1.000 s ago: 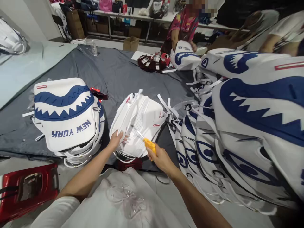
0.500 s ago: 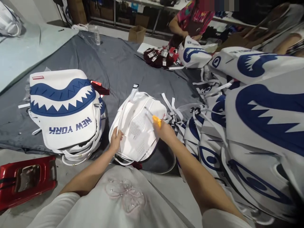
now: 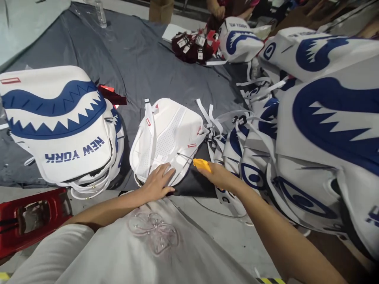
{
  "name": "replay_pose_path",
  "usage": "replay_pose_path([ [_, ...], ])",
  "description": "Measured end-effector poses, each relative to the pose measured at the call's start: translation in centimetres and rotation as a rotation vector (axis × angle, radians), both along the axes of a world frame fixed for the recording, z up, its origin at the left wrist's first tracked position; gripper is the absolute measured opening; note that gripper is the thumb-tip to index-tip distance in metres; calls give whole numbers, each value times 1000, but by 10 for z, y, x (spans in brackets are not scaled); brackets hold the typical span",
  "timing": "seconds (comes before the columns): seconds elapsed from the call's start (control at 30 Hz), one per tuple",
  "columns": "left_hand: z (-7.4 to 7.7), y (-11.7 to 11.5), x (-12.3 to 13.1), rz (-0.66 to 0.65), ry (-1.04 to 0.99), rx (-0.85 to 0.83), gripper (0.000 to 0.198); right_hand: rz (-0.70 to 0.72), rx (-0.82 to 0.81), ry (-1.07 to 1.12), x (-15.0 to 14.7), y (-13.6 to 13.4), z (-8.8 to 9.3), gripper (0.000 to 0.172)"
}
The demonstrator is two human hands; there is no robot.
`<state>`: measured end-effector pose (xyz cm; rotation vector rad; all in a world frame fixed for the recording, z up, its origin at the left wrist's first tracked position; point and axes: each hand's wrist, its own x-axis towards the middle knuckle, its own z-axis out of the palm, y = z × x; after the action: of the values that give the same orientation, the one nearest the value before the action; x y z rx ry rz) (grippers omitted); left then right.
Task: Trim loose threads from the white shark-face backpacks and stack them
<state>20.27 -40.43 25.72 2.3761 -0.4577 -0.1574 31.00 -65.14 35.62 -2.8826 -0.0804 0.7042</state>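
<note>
A white, rounded backpack (image 3: pixel 185 124) lies with its straps upward on a table (image 3: pixel 133 67) spread with dark grey, creased sheeting, just beyond the hands; the left hand (image 3: pixel 156 183) rests on its near edge, back of the hand upward and fingers spread wide; the right hand (image 3: pixel 220 176), near its right side, is closed around a yellow-handled tool with a thin metal shaft (image 3: pixel 201 165), the tip over the backpack's near right part, contact unclear; the smooth, pale shell bears a dotted panel and flat straps; white backpacks with blue, saw-toothed wave prints (image 3: pixel 63 104) are stacked left.
</note>
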Motion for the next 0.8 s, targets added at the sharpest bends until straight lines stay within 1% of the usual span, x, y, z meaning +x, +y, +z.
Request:
replay_pose_path([
  [0.03, -3, -12, -1, -21, 48, 66, 79, -33, -16, -3, -6, -8, 2, 44],
  [0.07, -6, -24, 0, 7, 85, 133, 87, -77, -50, -15, -12, -14, 4, 44],
  [0.1, -8, -35, 3, 58, 109, 184, 90, -125, -76, -12, -19, -19, 7, 44],
  [0.13, -11, -43, 8, 107, 128, 206, 88, -162, -58, 25, -26, -24, 9, 45],
  [0.17, -13, -49, 14, 154, 146, 185, 83, -181, -1, 99, -32, -28, 10, 47],
  [0.2, -15, -51, 21, 207, 169, 110, 76, -197, 78, 174, -39, -32, 11, 48],
  [0.23, -16, -51, 28, 280, 202, -22, 68, -227, 150, 214, -45, -35, 11, 49],
  [0.27, -16, -47, 34, 378, 265, -210, 60, -281, 191, 206, -50, -38, 11, 50],
  [0.33, -15, -35, 47, 591, 437, -607, 44, -384, 217, 119, -57, -41, 8, 49],
  [0.37, -14, -28, 53, 677, 534, -762, 38, -388, 244, 120, -58, -41, 6, 49],
  [0.4, -13, -24, 59, 736, 636, -877, 36, -361, 286, 151, -58, -39, 4, 49],
  [0.43, -11, -21, 66, 768, 731, -951, 36, -329, 321, 168, -56, -37, 2, 48],
  [0.47, -10, -21, 72, 776, 805, -992, 37, -311, 334, 136, -52, -34, 1, 47],
  [0.5, -9, -23, 79, 771, 860, -1019, 37, -309, 316, 57, -48, -31, 0, 45],
  [0.57, -10, -36, 90, 753, 928, -1055, 36, -305, 219, -128, -40, -24, 1, 40],
  [0.6, -10, -44, 94, 741, 931, -1051, 35, -273, 172, -160, -38, -22, 2, 39],
  [0.63, -11, -51, 96, 723, 902, -1033, 34, -226, 130, -137, -38, -20, 2, 40],
  [0.7, -10, -60, 94, 681, 767, -976, 29, -164, 34, -24, -46, -19, 1, 42],
  [0.73, -7, -59, 89, 662, 679, -943, 26, -158, -18, 23, -53, -20, -1, 42],
  [0.8, 0, -44, 78, 641, 507, -888, 29, -150, -86, 81, -72, -20, -9, 40],
])
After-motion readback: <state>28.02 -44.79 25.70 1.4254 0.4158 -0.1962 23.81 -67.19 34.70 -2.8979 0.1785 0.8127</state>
